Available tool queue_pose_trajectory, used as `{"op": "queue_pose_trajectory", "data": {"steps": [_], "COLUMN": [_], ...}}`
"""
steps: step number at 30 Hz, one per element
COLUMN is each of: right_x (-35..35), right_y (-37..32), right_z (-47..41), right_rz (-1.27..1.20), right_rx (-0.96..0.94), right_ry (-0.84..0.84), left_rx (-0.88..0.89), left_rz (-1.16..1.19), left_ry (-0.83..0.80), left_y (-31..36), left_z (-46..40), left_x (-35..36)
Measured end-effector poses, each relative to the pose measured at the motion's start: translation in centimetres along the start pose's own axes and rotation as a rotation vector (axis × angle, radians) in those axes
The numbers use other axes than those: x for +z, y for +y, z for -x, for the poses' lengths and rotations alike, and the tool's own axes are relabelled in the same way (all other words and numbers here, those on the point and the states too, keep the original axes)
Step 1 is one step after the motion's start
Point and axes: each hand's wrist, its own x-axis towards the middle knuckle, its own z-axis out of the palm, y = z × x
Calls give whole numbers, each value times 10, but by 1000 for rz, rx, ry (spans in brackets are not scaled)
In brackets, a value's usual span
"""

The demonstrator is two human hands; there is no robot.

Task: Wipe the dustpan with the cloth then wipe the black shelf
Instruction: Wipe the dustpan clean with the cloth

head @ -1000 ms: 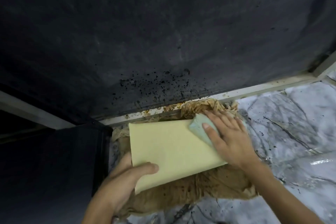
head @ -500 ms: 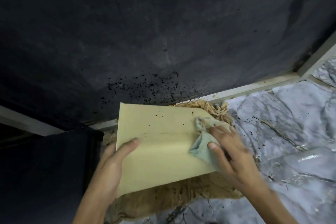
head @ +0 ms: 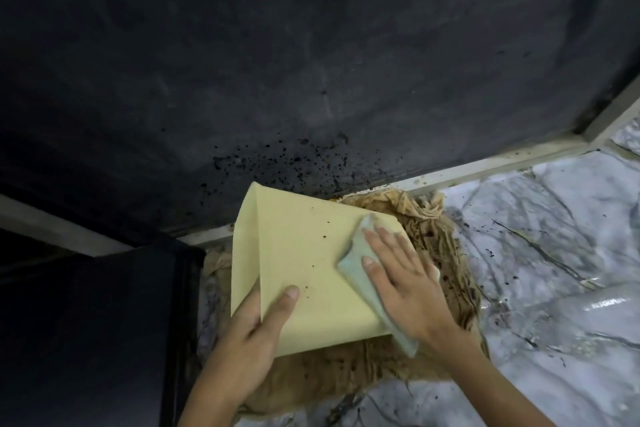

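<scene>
A pale yellow dustpan (head: 304,263) is held tilted over the floor, with a few dark specks on its face. My left hand (head: 252,329) grips its lower left edge, thumb on top. My right hand (head: 401,284) lies flat on a pale green cloth (head: 360,274), pressing it against the right side of the dustpan. The black shelf (head: 277,62) fills the upper view, with dark crumbs scattered near its front edge just above the dustpan.
A stained brown rag (head: 426,239) lies on the marble-patterned floor (head: 554,253) beneath the dustpan. A pale frame strip (head: 485,166) runs along the shelf's front edge. A dark panel (head: 104,322) stands at lower left.
The dustpan has tilted so its left side fold shows. My right hand slid the cloth down along its right side and now lies flatter. My left thumb shifted toward the lower middle.
</scene>
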Motion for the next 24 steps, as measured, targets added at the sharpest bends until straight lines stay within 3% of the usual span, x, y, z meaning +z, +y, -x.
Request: {"op": "queue_pose_trajectory", "data": {"steps": [2,6,9,11,14,16,18,21,24], "right_x": [0,9,13,14,7,4,8,15,18], "right_y": [-10,-89,-93,-61,-13,-15,-51,-119,-99], "right_z": [-10,-20,-15,-16,-36,-54,-64,-48,-21], "right_rz": [-19,-10,-41,-44,-10,-27,3,-51,-62], "right_rx": [66,-180,-280,-202,117,218,120,-209,-321], "right_ry": [-30,-86,-73,-23,5,-19,-58,-94,-64], "left_rx": [14,132,213,191,77,57,53,125,165], "left_rz": [-62,-94,-91,-122,-166,-184,-192,-204,-175], "left_ry": [-10,21,17,39,72,63,15,-4,15], "left_y": [-6,-19,-25,-28,-34,-34,-30,-28,-29], "left_z": [1,-1,0,1,0,0,-1,-3,0], "left_x": [-1,1,4,3,1,3,7,7,2]}}
